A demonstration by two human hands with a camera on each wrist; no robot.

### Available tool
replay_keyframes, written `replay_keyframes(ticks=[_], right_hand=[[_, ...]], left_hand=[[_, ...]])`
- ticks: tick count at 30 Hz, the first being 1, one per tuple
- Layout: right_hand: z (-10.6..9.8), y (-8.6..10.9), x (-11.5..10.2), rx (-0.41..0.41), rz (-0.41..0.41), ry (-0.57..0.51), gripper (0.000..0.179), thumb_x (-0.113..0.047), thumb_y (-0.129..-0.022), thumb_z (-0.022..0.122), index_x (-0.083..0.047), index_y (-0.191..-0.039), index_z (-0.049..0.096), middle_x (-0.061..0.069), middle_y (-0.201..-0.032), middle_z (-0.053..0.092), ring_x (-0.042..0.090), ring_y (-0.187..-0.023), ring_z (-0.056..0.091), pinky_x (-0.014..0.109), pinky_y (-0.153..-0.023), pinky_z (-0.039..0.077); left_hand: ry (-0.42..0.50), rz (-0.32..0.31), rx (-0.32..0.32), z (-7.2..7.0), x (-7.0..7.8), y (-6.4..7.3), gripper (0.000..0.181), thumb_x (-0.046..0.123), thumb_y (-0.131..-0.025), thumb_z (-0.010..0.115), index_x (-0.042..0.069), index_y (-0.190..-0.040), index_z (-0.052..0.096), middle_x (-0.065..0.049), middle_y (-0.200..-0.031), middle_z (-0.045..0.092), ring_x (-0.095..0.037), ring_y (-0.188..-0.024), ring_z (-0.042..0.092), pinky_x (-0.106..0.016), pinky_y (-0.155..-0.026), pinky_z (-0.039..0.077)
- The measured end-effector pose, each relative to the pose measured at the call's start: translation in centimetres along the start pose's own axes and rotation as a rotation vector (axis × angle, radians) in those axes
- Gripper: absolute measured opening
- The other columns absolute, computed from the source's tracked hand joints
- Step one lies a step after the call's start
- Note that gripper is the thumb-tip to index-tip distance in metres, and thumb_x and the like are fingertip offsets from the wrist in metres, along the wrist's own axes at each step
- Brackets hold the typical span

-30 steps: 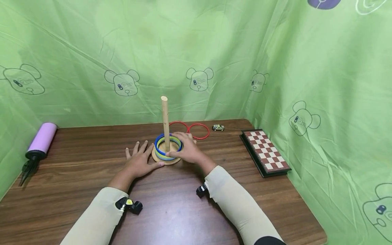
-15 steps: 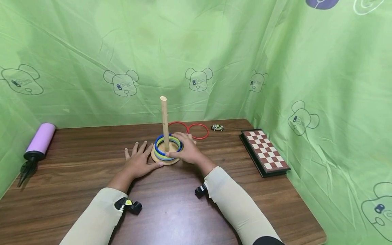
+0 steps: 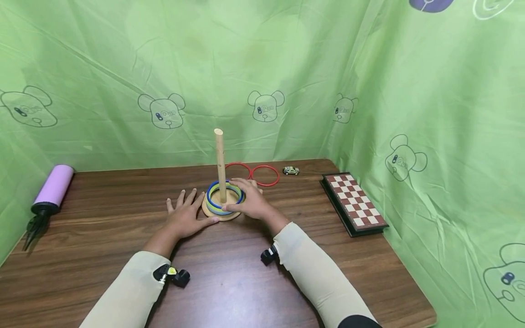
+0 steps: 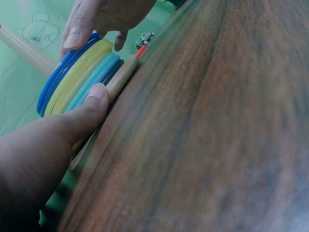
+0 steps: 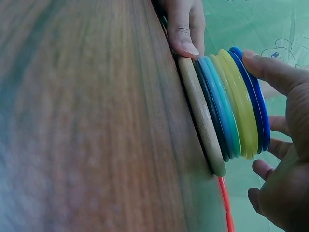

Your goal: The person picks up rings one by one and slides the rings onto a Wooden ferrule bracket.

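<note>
A wooden peg (image 3: 220,164) stands upright on a round wooden base (image 5: 203,116). Rings are stacked around its foot: dark ones lowest, then light blue rings (image 5: 224,108), yellow rings (image 5: 237,104) and dark blue rings (image 5: 256,96) on top. My right hand (image 3: 253,202) holds the top dark blue rings from the right, thumb at the near edge and fingers at the far side. On the left, my left hand (image 3: 184,220) lies with fingers spread on the table, its thumb (image 4: 96,99) resting on the base's edge.
Two red rings (image 3: 268,185) lie flat behind the base, with a small toy car (image 3: 291,171) to their right. A folding chessboard (image 3: 354,200) is at the table's right edge. A purple hand pump (image 3: 53,187) lies far left. Green curtain (image 3: 205,68) surrounds the wooden table (image 3: 238,282).
</note>
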State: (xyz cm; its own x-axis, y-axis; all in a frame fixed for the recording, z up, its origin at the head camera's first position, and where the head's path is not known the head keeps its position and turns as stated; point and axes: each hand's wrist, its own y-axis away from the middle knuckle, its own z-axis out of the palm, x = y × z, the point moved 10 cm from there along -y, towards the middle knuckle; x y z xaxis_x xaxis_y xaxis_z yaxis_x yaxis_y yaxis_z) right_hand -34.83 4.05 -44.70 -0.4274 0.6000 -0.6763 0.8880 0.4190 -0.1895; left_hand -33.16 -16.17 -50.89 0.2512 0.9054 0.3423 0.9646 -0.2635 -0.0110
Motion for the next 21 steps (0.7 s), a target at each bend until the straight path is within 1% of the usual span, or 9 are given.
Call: replay_keyframes(ticks=[4,7,13,21], right_hand=[[0.13,0.04,0.11,-0.005,-0.002,-0.001,0.089,-0.045,-0.084,0.095,-0.019,-0.160,0.057,0.005,-0.173,0.046,0.032,-0.158,0.035,0.068,-0.122,0.030],[0.19,0.05,0.14,-0.010,-0.004,0.004,0.088,-0.045,-0.085,0.094,-0.019,-0.161,0.057,0.005,-0.174,0.045,0.034,-0.162,0.033,0.074,-0.125,0.025],[0.25,-0.07,0.14,-0.024,-0.007,0.000,0.088,-0.045,-0.086,0.094,-0.020,-0.161,0.056,0.006,-0.175,0.044,0.036,-0.165,0.031,0.083,-0.124,0.019],[0.24,-0.10,0.01,-0.015,-0.005,-0.002,0.089,-0.044,-0.086,0.094,-0.019,-0.161,0.056,0.002,-0.176,0.043,0.034,-0.164,0.032,0.079,-0.126,0.022]], left_hand=[[0.003,0.002,0.004,-0.02,0.04,0.08,0.122,0.095,-0.087,0.056,0.012,-0.174,0.030,-0.025,-0.181,0.020,-0.059,-0.167,0.005,-0.090,-0.122,-0.004],[0.004,0.004,0.007,-0.06,0.06,0.12,0.122,0.094,-0.087,0.056,0.012,-0.174,0.031,-0.025,-0.181,0.020,-0.059,-0.167,0.005,-0.090,-0.122,-0.004],[0.001,0.005,0.009,-0.06,0.04,0.09,0.122,0.094,-0.087,0.056,0.012,-0.174,0.030,-0.025,-0.181,0.021,-0.059,-0.167,0.006,-0.090,-0.122,-0.004],[0.003,0.011,0.013,-0.13,0.14,0.05,0.122,0.094,-0.087,0.057,0.012,-0.174,0.031,-0.026,-0.181,0.021,-0.059,-0.167,0.006,-0.090,-0.121,-0.004]])
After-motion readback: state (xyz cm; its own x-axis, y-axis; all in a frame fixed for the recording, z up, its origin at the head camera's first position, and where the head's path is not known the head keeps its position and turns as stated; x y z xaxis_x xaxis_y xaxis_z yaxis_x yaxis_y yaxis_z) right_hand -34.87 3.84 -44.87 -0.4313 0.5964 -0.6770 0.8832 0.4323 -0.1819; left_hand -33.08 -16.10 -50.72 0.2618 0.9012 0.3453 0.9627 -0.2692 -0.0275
